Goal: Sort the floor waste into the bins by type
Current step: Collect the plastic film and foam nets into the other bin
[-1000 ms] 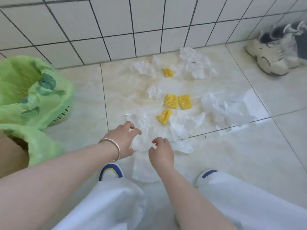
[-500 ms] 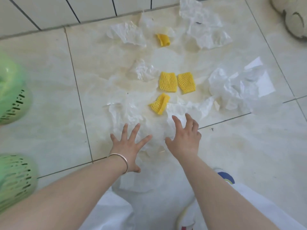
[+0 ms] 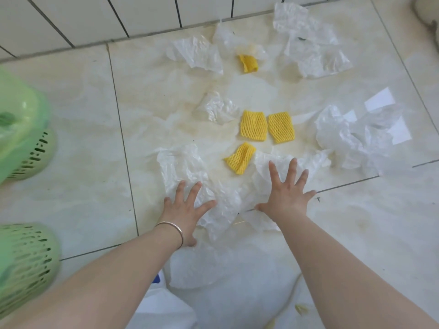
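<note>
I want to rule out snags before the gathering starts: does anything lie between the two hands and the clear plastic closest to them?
Nothing visible does. The left hand and the right hand are spread open directly over the crumpled clear plastic sheet. The nearest yellow foam net lies beyond the fingertips, not in the way.

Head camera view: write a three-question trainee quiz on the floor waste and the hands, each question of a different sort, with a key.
1. How many yellow foam net sleeves lie on the floor: the far one, the side-by-side pair, the near one?
2. True or false: the left hand grips a sleeve.
3. The right hand rests on: A) crumpled clear plastic film, B) a green slotted plastic bin, C) a sleeve?

Key: 1. Four. 2. False; its fingers are spread over plastic film. 3. A.
</note>
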### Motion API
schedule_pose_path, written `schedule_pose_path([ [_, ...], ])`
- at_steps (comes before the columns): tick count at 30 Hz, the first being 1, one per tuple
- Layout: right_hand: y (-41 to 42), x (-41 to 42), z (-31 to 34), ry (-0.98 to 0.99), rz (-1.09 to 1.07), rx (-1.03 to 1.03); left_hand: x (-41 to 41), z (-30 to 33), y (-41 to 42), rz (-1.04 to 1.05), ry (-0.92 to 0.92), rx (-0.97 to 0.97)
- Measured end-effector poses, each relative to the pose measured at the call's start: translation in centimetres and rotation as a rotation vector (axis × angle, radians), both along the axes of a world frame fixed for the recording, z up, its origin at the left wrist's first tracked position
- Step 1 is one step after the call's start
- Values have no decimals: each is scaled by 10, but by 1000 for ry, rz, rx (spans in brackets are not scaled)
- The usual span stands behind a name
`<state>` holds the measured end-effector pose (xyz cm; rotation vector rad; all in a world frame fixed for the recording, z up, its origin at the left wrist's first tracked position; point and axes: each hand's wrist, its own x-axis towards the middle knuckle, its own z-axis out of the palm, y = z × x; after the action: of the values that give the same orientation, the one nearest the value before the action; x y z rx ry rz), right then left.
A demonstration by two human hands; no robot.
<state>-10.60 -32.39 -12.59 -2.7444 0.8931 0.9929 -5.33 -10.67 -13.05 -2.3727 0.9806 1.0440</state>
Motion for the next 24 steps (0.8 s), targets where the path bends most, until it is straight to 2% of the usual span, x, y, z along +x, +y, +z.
schedule_pose_path([
  [4,-6,1,-6,43,-82,71,7,1,-6,-23,-35,-52],
  [11,1,-2,-9,5,0,17,12,4,-17,-12,-44,-111],
  [14,6,-4,-11,-40,10,17,11,6,-22,-7,11,-77],
  [19,11,-13,-15,-135,-29,182,0,12,-29,-8,152,-31],
  [24,13,-24,-10,-123,49,236,-4,14,-33,77,156,-77],
])
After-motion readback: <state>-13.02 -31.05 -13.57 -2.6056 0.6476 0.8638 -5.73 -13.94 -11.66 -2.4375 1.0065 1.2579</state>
